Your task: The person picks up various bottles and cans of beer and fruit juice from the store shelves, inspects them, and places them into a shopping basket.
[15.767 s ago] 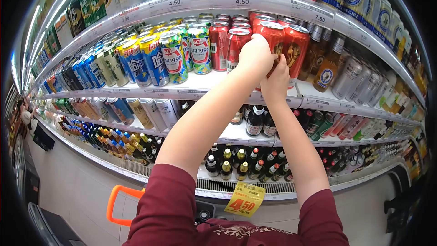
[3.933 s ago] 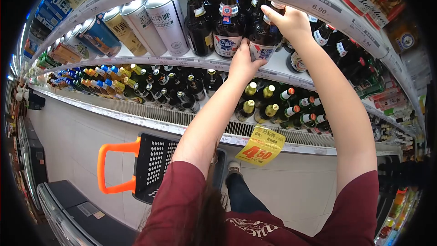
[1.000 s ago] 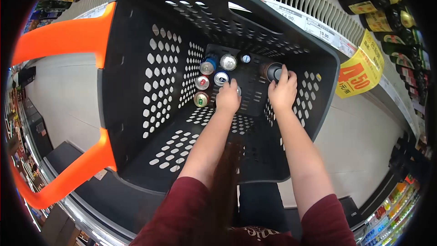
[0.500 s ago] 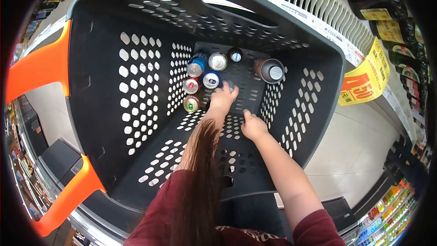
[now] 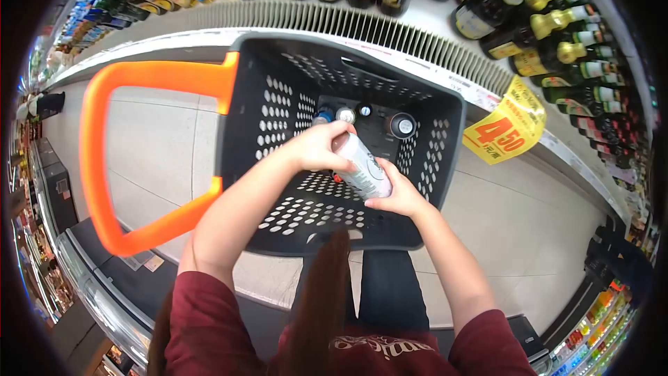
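A pale, printed cylindrical metal can (image 5: 363, 167) is held aslant over the black perforated plastic basket (image 5: 245, 129). The left hand's (image 5: 319, 147) fingers clasp one end, the right hand's (image 5: 403, 193) the other.

The basket (image 5: 243, 129) is dark grey with rows of oval perforations. Left of the basket, the handle (image 5: 96, 153) is orange; over it, the can (image 5: 360, 165) is whitish with darker print; right of it, the price sign (image 5: 508, 125) is yellow with red numerals.

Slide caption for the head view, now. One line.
Left grip and right grip hold a tilted pale can over an orange-handled black basket.
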`<move>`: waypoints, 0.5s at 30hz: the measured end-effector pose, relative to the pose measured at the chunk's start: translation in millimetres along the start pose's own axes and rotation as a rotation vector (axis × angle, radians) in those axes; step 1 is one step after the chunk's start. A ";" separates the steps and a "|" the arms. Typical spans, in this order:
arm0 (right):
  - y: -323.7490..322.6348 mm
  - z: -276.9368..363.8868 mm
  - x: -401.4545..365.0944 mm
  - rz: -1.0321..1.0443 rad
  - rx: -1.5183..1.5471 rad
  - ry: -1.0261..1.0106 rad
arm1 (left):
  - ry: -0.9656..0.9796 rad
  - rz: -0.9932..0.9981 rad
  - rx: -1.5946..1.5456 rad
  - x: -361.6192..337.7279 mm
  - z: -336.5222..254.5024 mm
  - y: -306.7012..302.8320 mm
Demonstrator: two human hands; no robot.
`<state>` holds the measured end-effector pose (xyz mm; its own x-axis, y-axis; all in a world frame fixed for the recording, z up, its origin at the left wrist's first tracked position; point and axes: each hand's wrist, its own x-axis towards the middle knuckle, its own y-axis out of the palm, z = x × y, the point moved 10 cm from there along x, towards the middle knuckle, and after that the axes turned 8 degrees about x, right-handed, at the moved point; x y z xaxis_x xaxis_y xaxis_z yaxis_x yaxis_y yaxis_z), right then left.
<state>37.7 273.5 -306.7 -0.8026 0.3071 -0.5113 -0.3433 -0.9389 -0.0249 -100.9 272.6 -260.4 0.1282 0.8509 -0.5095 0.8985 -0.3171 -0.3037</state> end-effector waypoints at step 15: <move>127.3 335.7 -196.9 0.374 0.898 -0.303 | 0.285 0.204 0.010 -229.2 -278.6 -106.1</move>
<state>-11.8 145.8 79.2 -0.9805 0.1614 -0.1124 -0.1845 -0.5573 0.8095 -108.6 227.9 113.0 0.4181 0.8519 -0.3155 0.8382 -0.4957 -0.2276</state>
